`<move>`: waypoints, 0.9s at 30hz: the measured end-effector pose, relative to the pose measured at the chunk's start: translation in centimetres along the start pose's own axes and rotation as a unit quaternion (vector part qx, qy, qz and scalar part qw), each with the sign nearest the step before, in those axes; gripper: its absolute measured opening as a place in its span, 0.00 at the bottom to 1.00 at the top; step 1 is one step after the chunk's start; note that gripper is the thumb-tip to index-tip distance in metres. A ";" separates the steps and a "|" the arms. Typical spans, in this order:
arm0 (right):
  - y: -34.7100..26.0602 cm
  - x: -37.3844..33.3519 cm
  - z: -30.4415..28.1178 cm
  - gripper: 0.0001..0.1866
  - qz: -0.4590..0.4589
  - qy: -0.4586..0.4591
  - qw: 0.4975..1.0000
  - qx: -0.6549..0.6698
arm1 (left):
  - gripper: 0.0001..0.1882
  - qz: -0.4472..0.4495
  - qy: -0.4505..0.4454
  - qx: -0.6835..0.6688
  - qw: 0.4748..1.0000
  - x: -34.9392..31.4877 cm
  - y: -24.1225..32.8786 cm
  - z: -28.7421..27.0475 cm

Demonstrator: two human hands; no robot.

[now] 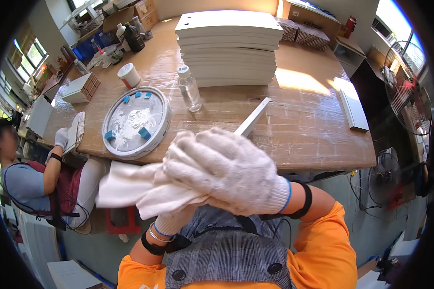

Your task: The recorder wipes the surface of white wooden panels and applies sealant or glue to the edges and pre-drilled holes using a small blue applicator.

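Observation:
My right hand (pixel 226 173), in a white knitted glove with a blue cuff edge, is closed over a bunched white cloth (pixel 125 188). Under it, my left hand (pixel 172 222) shows little more than its gloved wrist and heel; its fingers are hidden by the cloth and the right hand. From behind the right hand a narrow white board (pixel 253 117) sticks out toward the table, slanting up to the right. How it is held is hidden. Beyond the hands, a round white tub lid or tray (pixel 167 108) carries white paste and several small blue blocks.
A clear bottle (pixel 190 91) stands before a tall stack of white boards (pixel 229 53) on the film-covered table (pixel 318 125). A white jar (pixel 128 75) is behind the tray. One white board (pixel 352 106) lies at the right edge. At left sits a co-worker (pixel 31 173); fans (pixel 405 86) stand right.

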State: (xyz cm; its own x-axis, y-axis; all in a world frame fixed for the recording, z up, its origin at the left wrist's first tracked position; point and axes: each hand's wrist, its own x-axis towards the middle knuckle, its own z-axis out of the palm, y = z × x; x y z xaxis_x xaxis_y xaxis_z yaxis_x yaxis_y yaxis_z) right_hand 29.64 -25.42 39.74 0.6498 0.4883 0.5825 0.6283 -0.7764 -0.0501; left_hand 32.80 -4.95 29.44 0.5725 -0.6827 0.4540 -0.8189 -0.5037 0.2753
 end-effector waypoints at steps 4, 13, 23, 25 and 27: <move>3.0 -2.5 3.6 0.20 0.073 -0.011 0.993 0.097 | 0.15 -0.100 0.010 -0.248 0.964 1.5 2.0 -1.6; 19.3 -14.9 0.6 0.17 0.591 0.099 0.800 -0.040 | 0.21 0.093 -0.005 -0.237 0.967 1.5 -0.8 -0.3; -1.5 -4.6 2.3 0.34 0.029 -0.121 0.987 0.102 | 0.19 0.130 -0.006 0.032 0.991 -0.3 0.0 -0.7; -0.6 -5.6 5.5 0.32 0.053 -0.153 0.981 0.104 | 0.19 0.121 0.039 0.032 0.991 -1.7 -0.9 0.3; 2.5 -6.8 7.7 0.28 0.147 -0.208 0.964 0.079 | 0.20 0.103 0.089 0.034 0.990 -2.6 -1.6 1.1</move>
State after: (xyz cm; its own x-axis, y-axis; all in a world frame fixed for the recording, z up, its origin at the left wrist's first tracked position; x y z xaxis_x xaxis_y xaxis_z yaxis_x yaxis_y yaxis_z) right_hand 30.09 -27.64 29.44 0.9042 0.3999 0.1502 0.4272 -0.8513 -0.3047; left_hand 32.64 -2.97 26.86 0.3729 -0.6739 0.6378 -0.9095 -0.4018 0.1072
